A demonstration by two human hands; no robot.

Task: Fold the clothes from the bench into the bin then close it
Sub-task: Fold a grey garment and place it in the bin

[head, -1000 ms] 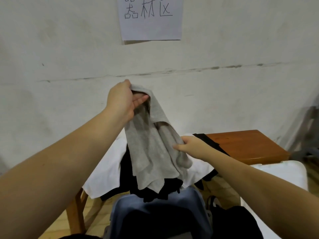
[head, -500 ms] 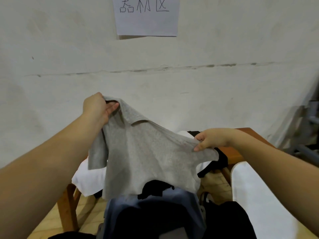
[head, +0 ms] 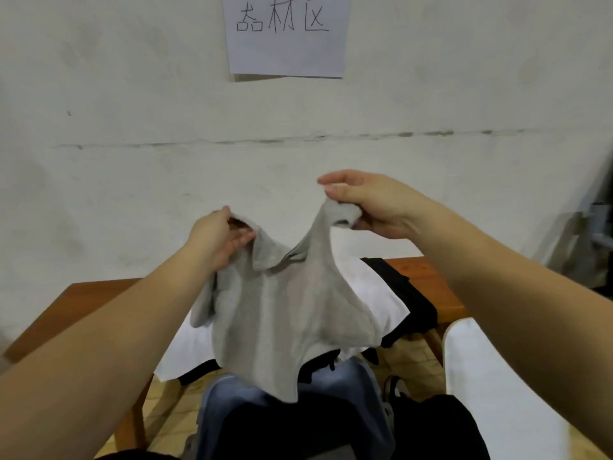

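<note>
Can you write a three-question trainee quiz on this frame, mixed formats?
1. True or false: both hands hold the grey shirt up in the air above the bench.
2. Multiple choice: which part of the shirt does the left hand grip? A) the bottom hem B) the collar area C) nothing
3. Short answer: what lies on the bench under the shirt?

Key
1. True. The right hand pinches a bunched top corner and the left hand grips the other side.
2. B.
3. A white cloth and a black garment.
</note>
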